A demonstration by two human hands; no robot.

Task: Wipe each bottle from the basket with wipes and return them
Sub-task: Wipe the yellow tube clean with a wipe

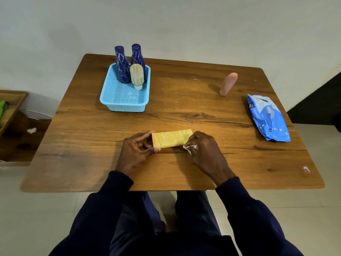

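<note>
Yellow bottle (171, 138) lies crosswise; your left hand (137, 151) pinches left end, right hand (201, 147) pinches wipe (189, 147) at right end.

The table (184, 100) is matt wood with visible grain. The basket (121, 97) is perforated plastic. The wipes pack (269, 119) is glossy, crinkled film.

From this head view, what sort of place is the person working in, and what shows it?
Likely a plain room in a home: a wooden table near a bare white wall, pale floor tiles, and a low wooden shelf.
</note>
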